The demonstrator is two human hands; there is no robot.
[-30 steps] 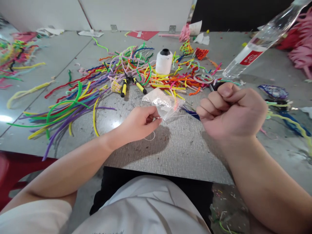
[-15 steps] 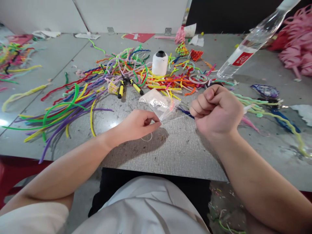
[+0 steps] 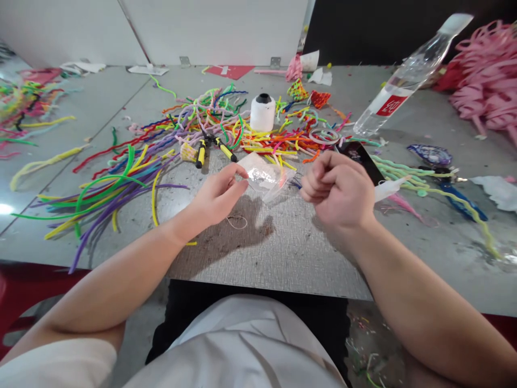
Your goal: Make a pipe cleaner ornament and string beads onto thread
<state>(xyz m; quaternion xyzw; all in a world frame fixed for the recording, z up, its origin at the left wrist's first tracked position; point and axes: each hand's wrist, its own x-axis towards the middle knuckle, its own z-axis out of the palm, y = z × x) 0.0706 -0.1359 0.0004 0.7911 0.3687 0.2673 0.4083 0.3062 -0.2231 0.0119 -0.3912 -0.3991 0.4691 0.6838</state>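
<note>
My left hand (image 3: pixel 220 195) is closed in a pinch above the table, left of a clear plastic bag (image 3: pixel 262 175). A thin white thread (image 3: pixel 237 222) loops below its fingers. To the right, my right hand (image 3: pixel 341 188) is curled into a fist, apart from the left. The thread's stretch between the hands is hard to make out now, and the inside of the fist is hidden. Beside the right hand lie a black phone (image 3: pixel 361 160) and a white nozzle-tipped tube (image 3: pixel 390 188), both partly covered by the hand.
Behind the hands are yellow-handled pliers (image 3: pixel 210 148), a white thread spool (image 3: pixel 262 113) and a heap of coloured fuzzy stems (image 3: pixel 161 129). A tilted clear bottle (image 3: pixel 404 81) and pink loops (image 3: pixel 482 81) are at the right. The table's front edge (image 3: pixel 266 285) is near my body.
The taut thread between my hands no longer shows clearly. My left hand has shifted left and up a little, my right hand slightly left. The view has shifted, and more of the phone shows.
</note>
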